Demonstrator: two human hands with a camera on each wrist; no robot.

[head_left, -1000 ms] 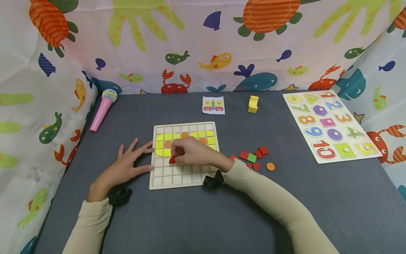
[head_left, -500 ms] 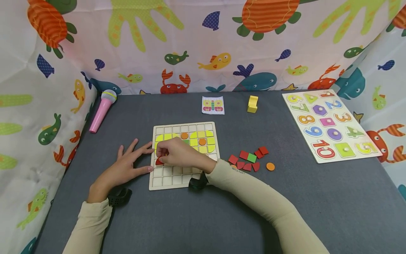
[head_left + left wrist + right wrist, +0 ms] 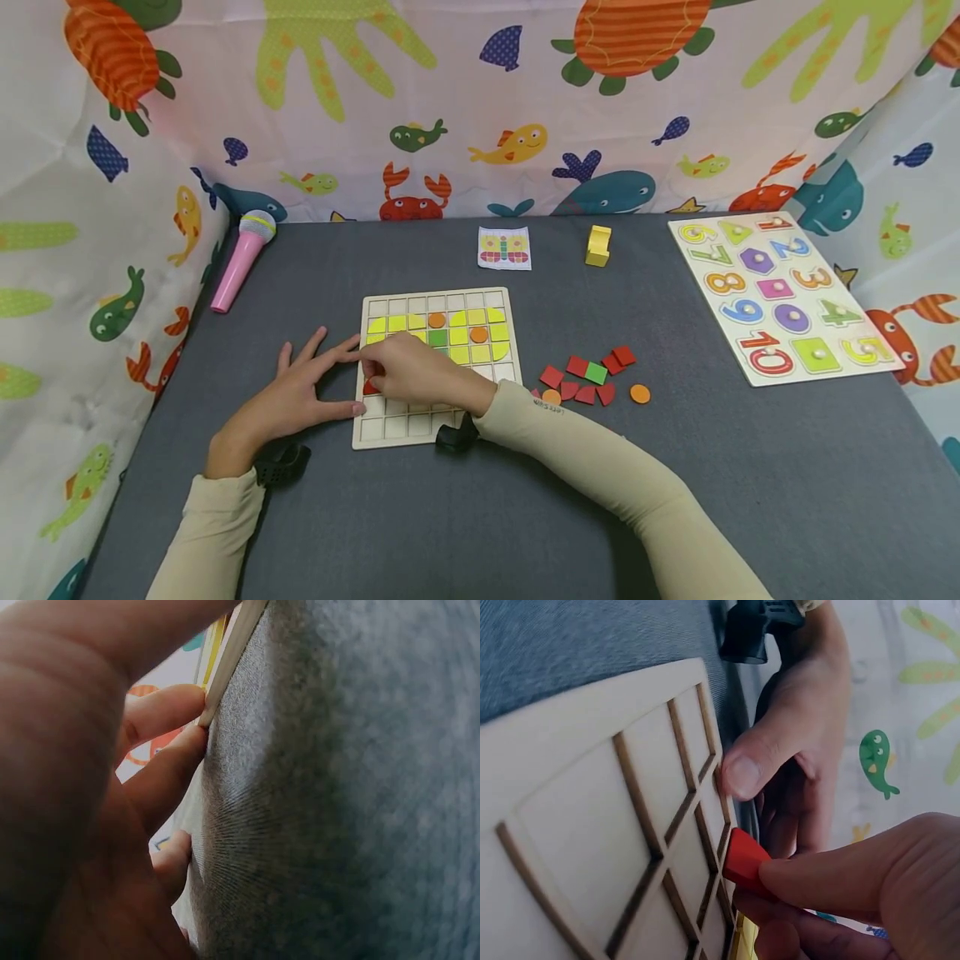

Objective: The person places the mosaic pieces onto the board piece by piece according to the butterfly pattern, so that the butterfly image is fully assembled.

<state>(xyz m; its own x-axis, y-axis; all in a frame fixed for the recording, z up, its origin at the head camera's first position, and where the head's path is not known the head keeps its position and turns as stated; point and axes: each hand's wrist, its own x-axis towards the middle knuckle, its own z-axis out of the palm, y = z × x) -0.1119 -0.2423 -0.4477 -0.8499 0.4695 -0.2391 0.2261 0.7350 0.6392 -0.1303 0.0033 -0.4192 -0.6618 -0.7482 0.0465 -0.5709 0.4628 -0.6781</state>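
Grey cloth (image 3: 420, 533): right hand (image 3: 416, 368) pinches curved red tile (image 3: 744, 861) at nine o'clock on pale wooden gridboard (image 3: 397, 427). I'd expect misalignment if spread left hand (image 3: 300, 387) slips.

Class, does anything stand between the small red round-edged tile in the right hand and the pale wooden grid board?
Nothing visible does. The right hand pinches the small red round-edged tile right at the pale wooden grid board; the left hand rests at its left edge, beside the tile, not between.

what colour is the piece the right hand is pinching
Red. The piece in the right hand shows best in the right wrist view.
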